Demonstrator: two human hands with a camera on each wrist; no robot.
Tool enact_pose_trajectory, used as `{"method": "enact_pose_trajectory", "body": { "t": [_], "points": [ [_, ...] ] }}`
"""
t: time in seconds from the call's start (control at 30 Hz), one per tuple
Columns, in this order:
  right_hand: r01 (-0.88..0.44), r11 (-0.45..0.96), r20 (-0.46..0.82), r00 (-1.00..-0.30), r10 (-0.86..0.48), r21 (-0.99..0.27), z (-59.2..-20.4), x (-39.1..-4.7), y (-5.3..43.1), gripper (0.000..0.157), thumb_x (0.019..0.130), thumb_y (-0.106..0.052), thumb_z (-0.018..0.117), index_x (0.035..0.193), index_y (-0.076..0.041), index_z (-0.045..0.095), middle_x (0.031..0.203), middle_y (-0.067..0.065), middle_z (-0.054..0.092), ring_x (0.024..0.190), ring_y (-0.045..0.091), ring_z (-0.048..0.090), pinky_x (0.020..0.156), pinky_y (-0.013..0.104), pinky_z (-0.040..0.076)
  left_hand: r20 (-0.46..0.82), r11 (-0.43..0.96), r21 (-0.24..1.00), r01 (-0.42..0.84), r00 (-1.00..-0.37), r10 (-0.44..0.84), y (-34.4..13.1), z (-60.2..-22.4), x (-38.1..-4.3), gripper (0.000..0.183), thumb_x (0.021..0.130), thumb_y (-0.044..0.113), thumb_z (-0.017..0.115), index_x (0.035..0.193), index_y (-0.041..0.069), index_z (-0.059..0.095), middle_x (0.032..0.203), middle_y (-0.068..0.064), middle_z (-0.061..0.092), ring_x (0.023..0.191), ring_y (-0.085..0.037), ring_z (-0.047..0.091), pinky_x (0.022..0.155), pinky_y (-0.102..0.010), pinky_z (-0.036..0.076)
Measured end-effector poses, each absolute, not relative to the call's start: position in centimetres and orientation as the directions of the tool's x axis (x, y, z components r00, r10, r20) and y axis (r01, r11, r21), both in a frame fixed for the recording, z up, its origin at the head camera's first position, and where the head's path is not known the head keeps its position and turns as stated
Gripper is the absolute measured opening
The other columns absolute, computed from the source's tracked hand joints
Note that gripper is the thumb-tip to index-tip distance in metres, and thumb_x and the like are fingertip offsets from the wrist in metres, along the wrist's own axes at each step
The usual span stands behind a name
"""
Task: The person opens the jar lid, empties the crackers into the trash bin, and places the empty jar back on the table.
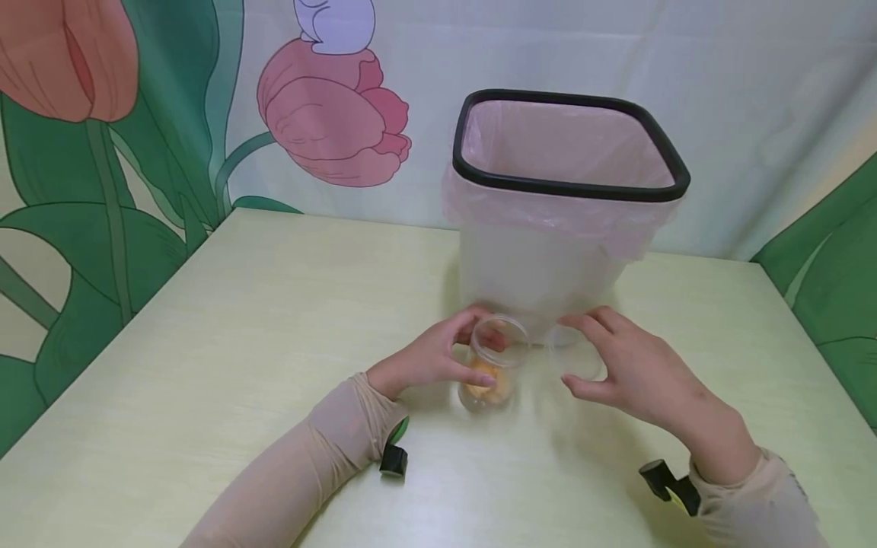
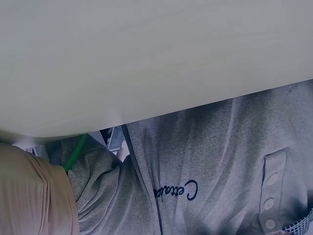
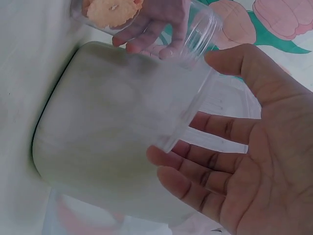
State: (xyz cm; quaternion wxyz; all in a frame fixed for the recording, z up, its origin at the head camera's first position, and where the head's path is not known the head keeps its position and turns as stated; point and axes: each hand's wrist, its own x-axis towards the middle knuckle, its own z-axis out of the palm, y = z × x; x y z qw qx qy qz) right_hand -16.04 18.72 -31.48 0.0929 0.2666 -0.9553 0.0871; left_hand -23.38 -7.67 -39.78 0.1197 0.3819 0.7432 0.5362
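A clear jar (image 1: 505,340) stands tilted on the table in front of the bin, its mouth uncovered. Scalloped yellow-orange biscuits (image 3: 111,11) lie at its bottom. My left hand (image 1: 430,355) grips the jar from the left, thumb on the near side and fingers behind. A short way to the right, my right hand (image 1: 640,373) holds a clear round lid (image 1: 574,355) by its edge, between thumb and fingertips. The right wrist view shows the lid (image 3: 190,115) apart from the jar's threaded neck. In the left wrist view neither jar nor left hand appears.
A white bin (image 1: 534,262) with a black rim and pink liner stands just behind both hands. The pale table (image 1: 329,274) extends to either side. Behind it hangs a flower-printed cloth (image 1: 336,114). A grey garment (image 2: 210,161) shows beyond the table edge.
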Motion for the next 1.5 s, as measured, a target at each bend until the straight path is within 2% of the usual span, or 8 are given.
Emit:
{"method": "enact_pose_trajectory", "body": {
  "t": [0.3,0.5,0.73,1.07,1.5],
  "points": [
    [-0.472,0.873,0.139,-0.879,-0.455,-0.125,-31.7,-16.7,20.1,0.059,0.079,-0.035,0.075,0.128,-0.009,0.055,0.109,0.011,0.06,0.085,0.023,0.061,0.07,0.041,0.054,0.211,0.131,0.895,0.427,-0.662,0.719,-8.1,-40.0,-23.7,0.063,0.074,0.003,0.08,0.126,0.006,0.045,0.121,-0.016,0.064,0.115,-0.023,0.062,0.104,-0.036,0.042],
    [-0.436,0.891,0.076,-0.9,-0.429,-0.131,-32.0,-17.4,21.2,0.062,0.079,-0.036,0.075,0.129,-0.006,0.055,0.11,0.015,0.06,0.081,0.023,0.063,0.069,0.043,0.053,0.199,0.117,0.902,0.415,-0.642,0.74,-8.2,-40.0,-23.9,0.065,0.074,0.001,0.079,0.129,0.0,0.043,0.125,-0.02,0.062,0.119,-0.027,0.059,0.104,-0.042,0.042],
    [-0.409,0.904,0.033,-0.912,-0.408,-0.128,-32.7,-18.6,22.3,0.062,0.078,-0.035,0.076,0.126,-0.001,0.056,0.105,0.019,0.061,0.073,0.02,0.06,0.069,0.042,0.053,0.195,0.134,0.897,0.422,-0.648,0.736,-8.3,-40.0,-23.8,0.066,0.075,0.003,0.08,0.129,0.003,0.043,0.125,-0.016,0.062,0.12,-0.024,0.059,0.104,-0.041,0.042],
    [-0.359,0.918,-0.022,-0.93,-0.367,-0.168,-33.7,-19.8,23.6,0.063,0.08,-0.038,0.074,0.125,0.003,0.055,0.104,0.023,0.061,0.092,0.033,0.065,0.077,0.047,0.052,0.206,0.122,0.895,0.429,-0.641,0.739,-8.4,-40.0,-23.9,0.064,0.074,0.003,0.08,0.127,0.007,0.045,0.124,-0.019,0.062,0.119,-0.023,0.06,0.107,-0.04,0.039],
    [-0.321,0.924,-0.081,-0.936,-0.343,-0.206,-35.1,-21.4,25.0,0.064,0.08,-0.039,0.074,0.123,0.005,0.054,0.103,0.025,0.062,0.093,0.036,0.064,0.079,0.049,0.051,0.199,0.129,0.897,0.424,-0.646,0.737,-8.5,-40.0,-23.9,0.064,0.075,0.003,0.079,0.128,0.002,0.044,0.125,-0.017,0.063,0.119,-0.024,0.06,0.106,-0.038,0.04]
  ]
}}
